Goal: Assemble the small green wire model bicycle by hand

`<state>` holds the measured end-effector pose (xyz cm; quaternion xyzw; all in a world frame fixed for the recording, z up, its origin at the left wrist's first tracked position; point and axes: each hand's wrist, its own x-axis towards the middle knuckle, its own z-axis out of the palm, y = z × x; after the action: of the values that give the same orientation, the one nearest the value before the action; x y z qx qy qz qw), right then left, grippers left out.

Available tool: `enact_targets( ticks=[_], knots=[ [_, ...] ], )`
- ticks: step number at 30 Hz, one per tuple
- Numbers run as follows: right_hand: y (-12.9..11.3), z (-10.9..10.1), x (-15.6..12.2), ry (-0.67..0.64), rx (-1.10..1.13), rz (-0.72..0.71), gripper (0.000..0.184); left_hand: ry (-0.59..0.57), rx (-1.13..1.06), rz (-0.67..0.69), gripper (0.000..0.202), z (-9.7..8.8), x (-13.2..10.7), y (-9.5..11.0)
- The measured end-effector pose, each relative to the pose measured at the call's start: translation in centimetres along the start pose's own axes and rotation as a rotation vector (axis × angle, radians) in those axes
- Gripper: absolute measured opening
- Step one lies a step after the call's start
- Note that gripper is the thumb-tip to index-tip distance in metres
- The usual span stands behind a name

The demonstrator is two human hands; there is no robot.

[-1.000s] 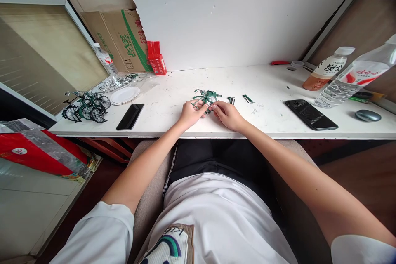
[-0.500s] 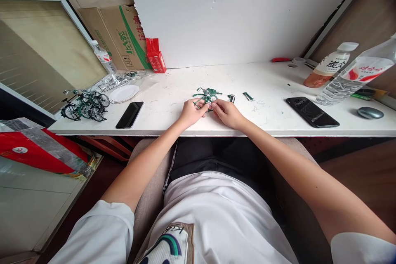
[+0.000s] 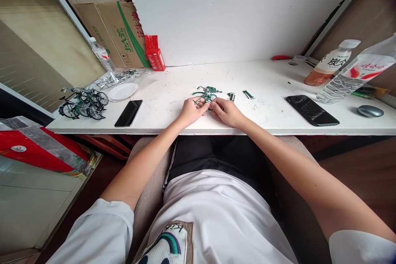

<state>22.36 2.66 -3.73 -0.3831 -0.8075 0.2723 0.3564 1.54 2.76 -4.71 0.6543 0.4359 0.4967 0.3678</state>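
Close to the front edge of the white table (image 3: pixel 173 78), my two hands meet over a small green model bicycle (image 3: pixel 213 97) whose spoked wheel shows between them. My left hand (image 3: pixel 193 110) is closed on the bicycle's left part, thumb and fingers pinched together. From the other side, the fingertips of my right hand (image 3: pixel 227 111) pinch it at the wheel. Just behind lie more green and silver bicycle parts (image 3: pixel 210 89), partly overlapping the held piece in view. To the right are a small dark-and-silver part (image 3: pixel 231 97) and a slim green part (image 3: pixel 248 95).
Assembled model bicycles (image 3: pixel 84 103) stand at left, by white plates (image 3: pixel 123 92) and a phone (image 3: pixel 129 113). Behind them are a bottle (image 3: pixel 102 54), a carton (image 3: pixel 116 35) and a red box (image 3: pixel 155 54). At right are another phone (image 3: pixel 312 110), a mouse (image 3: pixel 370 111) and two bottles (image 3: pixel 332 62) (image 3: pixel 359 72).
The view has shifted very slightly. Both hands keep nearly the same grip on the model bicycle, and the parts around them stay in place.
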Motion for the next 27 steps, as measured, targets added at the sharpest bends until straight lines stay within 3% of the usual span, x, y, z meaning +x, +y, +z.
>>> enact_targets(
  ticks=[27],
  knots=[
    [0.23, 0.05, 0.08, 0.000, -0.025, 0.005, 0.044, -0.019, -0.003, -0.001, 0.022, -0.10, -0.10, 0.04]
  ],
)
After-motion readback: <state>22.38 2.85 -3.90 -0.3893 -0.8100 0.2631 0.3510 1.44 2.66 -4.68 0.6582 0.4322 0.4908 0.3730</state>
